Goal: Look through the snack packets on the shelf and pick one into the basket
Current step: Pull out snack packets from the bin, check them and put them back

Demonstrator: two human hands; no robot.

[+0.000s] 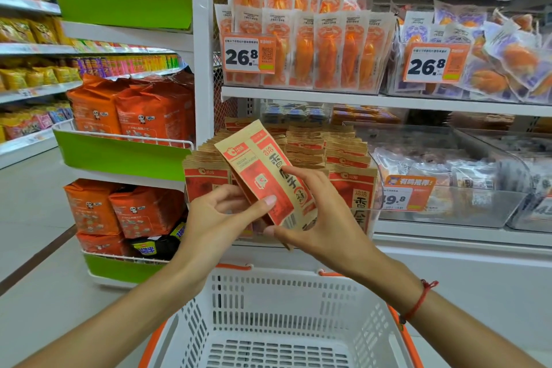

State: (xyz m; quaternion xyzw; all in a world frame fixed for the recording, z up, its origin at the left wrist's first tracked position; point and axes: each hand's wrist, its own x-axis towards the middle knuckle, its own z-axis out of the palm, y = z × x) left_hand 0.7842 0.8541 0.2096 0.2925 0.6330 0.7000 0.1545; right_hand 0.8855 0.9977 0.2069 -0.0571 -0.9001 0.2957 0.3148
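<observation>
1. Your left hand [222, 212] grasps a brown-and-red snack packet [263, 176] near its lower end, thumb pressed across the front face and the other fingers curled behind it.
2. Your right hand [316, 212] is at the same packet from the other side: the thumb sits under the bottom corner and the fingers curl over the right edge, so both hands grip it.
3. The packet is tilted, its top leaning toward the left, and it is lifted clear in front of the rows of matching packets [313, 152] that stand upright in the clear bin on the lower shelf [448, 233].
4. The packet sits between your two hands, above and beyond the far rim of the basket, not inside it.
5. The white basket [283, 302] with orange trim lies directly below your forearms, near the bottom edge of the view, and nothing shows on its slotted floor.
6. On the upper shelf [388, 101], orange packets [313, 48] stand behind a price tag [248, 54] reading 26.8, with a second such tag further right.
7. A red string bracelet [418, 302] circles your right wrist.
</observation>
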